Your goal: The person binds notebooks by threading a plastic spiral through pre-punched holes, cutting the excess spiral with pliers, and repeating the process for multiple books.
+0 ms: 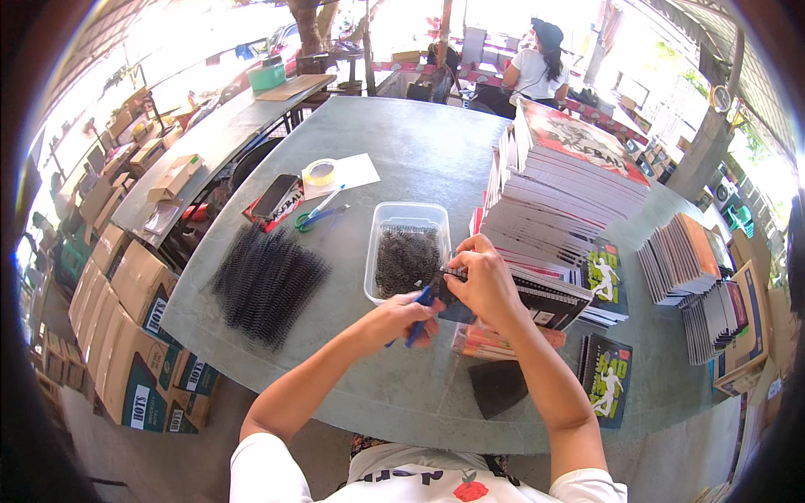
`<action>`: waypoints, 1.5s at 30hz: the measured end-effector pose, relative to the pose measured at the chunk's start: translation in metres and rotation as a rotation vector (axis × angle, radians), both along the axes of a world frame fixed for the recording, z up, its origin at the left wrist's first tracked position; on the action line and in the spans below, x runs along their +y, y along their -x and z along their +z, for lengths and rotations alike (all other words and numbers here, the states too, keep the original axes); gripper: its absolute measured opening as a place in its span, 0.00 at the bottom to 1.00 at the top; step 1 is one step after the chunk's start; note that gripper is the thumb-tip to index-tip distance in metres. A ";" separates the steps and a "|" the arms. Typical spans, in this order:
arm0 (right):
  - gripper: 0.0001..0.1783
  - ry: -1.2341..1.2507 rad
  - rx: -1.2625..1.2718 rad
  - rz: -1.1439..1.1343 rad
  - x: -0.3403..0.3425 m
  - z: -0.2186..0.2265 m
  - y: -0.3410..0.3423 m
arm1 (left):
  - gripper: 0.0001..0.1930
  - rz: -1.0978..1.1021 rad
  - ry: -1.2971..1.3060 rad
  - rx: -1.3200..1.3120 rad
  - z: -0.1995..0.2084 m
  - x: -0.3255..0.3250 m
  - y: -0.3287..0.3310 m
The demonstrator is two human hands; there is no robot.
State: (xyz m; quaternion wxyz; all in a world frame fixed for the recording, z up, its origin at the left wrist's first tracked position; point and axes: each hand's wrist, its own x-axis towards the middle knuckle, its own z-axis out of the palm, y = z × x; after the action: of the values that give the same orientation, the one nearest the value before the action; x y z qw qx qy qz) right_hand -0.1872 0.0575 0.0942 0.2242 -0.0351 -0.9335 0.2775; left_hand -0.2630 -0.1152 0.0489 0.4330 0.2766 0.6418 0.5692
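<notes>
My left hand is closed around blue-handled pliers, whose jaws point toward a black spiral coil at a notebook's edge. My right hand pinches that edge with thumb and fingers; the fingers hide part of the black-covered notebook and the coil's end. Just beyond both hands, a clear plastic tub holds many short black coil pieces. To the left lies a wide pile of long black spiral coils.
A tall stack of notebooks rises beyond my right hand. Green-handled scissors, a tape roll and a phone lie at the left. More notebooks stand at right. A person sits at the back.
</notes>
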 end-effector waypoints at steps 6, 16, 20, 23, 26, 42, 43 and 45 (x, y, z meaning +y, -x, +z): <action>0.07 -0.062 0.037 -0.047 -0.007 -0.004 0.001 | 0.22 -0.228 -0.252 -0.974 0.009 -0.001 0.003; 0.14 -0.140 0.052 0.131 -0.006 0.005 -0.017 | 0.24 -0.017 0.133 0.156 -0.049 -0.005 0.000; 0.18 -0.573 0.036 0.142 -0.011 -0.012 -0.074 | 0.23 0.111 0.243 0.914 -0.060 -0.026 -0.018; 0.17 -0.406 0.081 -0.055 0.044 0.002 -0.138 | 0.23 0.133 0.261 0.976 -0.065 -0.035 -0.023; 0.09 -0.194 0.263 -0.505 0.081 0.038 -0.202 | 0.24 0.183 0.322 1.021 -0.073 -0.038 -0.024; 0.13 0.478 -0.007 -1.230 0.178 -0.160 -0.405 | 0.27 0.284 0.399 1.369 -0.100 -0.046 -0.044; 0.12 0.426 0.015 -1.200 0.180 -0.156 -0.408 | 0.27 0.284 0.398 1.372 -0.099 -0.047 -0.045; 0.11 0.393 0.045 -1.162 0.181 -0.158 -0.414 | 0.26 0.234 0.397 1.394 -0.096 -0.053 -0.045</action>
State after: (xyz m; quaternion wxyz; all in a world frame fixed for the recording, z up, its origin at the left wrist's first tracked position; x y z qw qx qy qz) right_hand 0.2267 0.2386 -0.0633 0.3480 -0.5729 -0.6883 0.2774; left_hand -0.2179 -0.1682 -0.0470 -0.0976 0.4204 0.8846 0.1767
